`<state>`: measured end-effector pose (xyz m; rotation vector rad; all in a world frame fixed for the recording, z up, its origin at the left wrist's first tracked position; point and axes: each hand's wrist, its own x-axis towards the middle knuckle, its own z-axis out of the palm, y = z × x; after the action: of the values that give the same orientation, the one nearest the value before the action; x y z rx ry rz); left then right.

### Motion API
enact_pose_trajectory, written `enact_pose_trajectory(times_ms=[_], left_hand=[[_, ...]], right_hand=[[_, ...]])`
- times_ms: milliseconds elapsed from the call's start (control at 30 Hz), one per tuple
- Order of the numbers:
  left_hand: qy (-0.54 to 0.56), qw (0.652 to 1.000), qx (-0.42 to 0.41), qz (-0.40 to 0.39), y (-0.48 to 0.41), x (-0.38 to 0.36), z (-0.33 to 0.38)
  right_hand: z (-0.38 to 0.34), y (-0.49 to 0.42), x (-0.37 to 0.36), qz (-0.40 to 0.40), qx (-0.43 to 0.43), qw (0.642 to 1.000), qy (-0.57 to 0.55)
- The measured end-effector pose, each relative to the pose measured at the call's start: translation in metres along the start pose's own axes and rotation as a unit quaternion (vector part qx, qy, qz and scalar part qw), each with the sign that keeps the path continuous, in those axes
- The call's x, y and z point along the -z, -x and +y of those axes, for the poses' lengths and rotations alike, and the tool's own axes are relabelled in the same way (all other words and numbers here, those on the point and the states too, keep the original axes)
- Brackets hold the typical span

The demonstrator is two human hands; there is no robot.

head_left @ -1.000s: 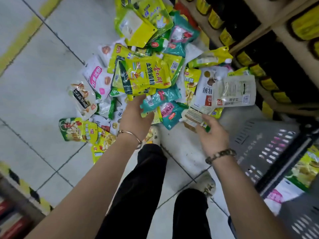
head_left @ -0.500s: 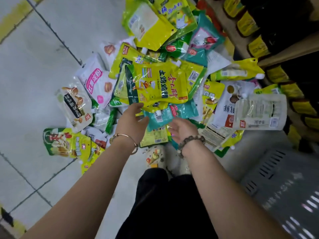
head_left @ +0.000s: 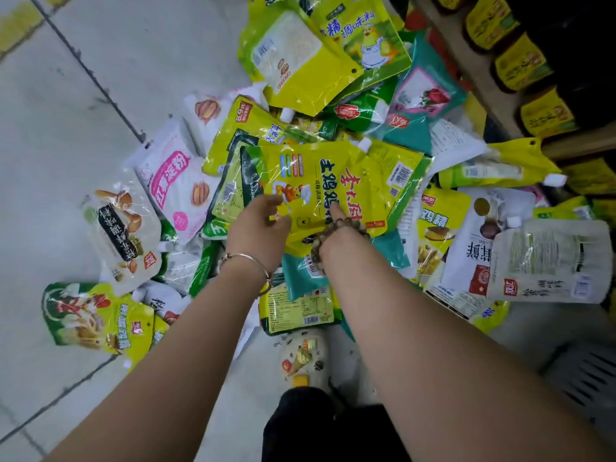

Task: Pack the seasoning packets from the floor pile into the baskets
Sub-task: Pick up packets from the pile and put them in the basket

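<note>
Heap of glossy, crinkled plastic seasoning packets (head_left: 293,58), flat and rectangular, in yellow, teal, white, on pale tiled floor (head_left: 83,111) along base of shelf (head_left: 480,78). Atop heap centre: yellow spouted pouch (head_left: 333,175). At pouch's near-left corner, left hand (head_left: 258,228), fingers (head_left: 266,201) half-curled on film, grip unclear. At near edge, right hand (head_left: 334,211), one finger on pouch, rest hidden, cannot tell. At right, grey slotted basket (head_left: 590,375), well apart.

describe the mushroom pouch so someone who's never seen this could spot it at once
Find the packet pile on the grey floor and go to its left edge, left of the left hand. Down-left of the white and pink packet lies the mushroom pouch. Unlike its neighbours it is see-through, with brown mushrooms and a black label.
</note>
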<state>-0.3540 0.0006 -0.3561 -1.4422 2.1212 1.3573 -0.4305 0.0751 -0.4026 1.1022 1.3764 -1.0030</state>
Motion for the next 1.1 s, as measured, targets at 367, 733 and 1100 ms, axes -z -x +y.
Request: enact_pose_trajectory(times_ms=[367, 733, 1100], left_hand=[[0.024, 0.998, -0.015, 0.053, 0.002, 0.021, -0.005], [0.173, 0.946, 0.087, -0.259, 0.031, 0.010, -0.015], [0.326, 0.916, 0.233, -0.018, 0.047, -0.013, -0.032]], right_hand=[[0.011, -0.011, 0.036, 0.134, 0.134, 0.982, -0.019], [0.037, 0.028, 0.094, -0.053, 0.312, 0.948, 0.041], [-0.067, -0.018, 0.067, 0.200, 0.472, 0.744, 0.429]])
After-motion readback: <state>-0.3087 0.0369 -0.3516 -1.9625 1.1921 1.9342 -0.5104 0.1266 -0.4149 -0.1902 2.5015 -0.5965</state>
